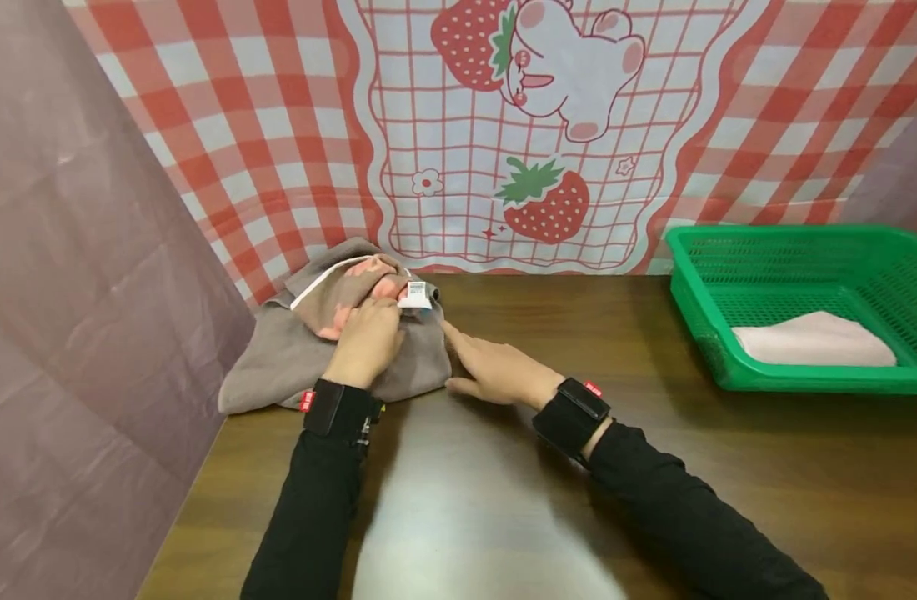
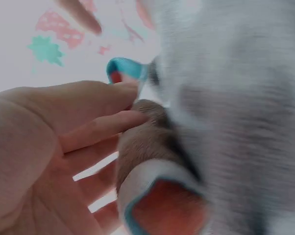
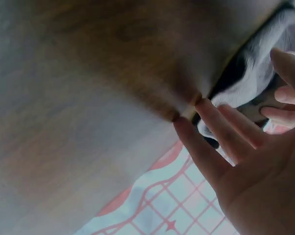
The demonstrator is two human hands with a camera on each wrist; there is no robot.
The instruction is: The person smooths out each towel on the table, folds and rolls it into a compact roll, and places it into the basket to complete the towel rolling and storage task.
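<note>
A crumpled grey-brown cloth (image 1: pixel 278 358) with pink patches, white trim and a small white label (image 1: pixel 417 293) lies at the back left of the brown table (image 1: pixel 578 317). My left hand (image 1: pixel 364 342) is on top of it, fingers curled into a fold near the label. The left wrist view shows those fingers (image 2: pixel 98 129) against the blurred cloth (image 2: pixel 235 122). My right hand (image 1: pixel 496 371) lies flat on the table just right of the cloth, fingers straight, index tip at its edge. In the right wrist view the fingertips (image 3: pixel 206 110) press the table (image 3: pixel 88 98) beside the cloth (image 3: pixel 255 78).
A green plastic basket (image 1: pixel 804 383) stands at the right with a folded pale pink cloth (image 1: pixel 814 340) inside. A red-checked strawberry backdrop (image 1: pixel 503 167) hangs behind the table. A purple sheet (image 1: pixel 76 292) walls off the left side.
</note>
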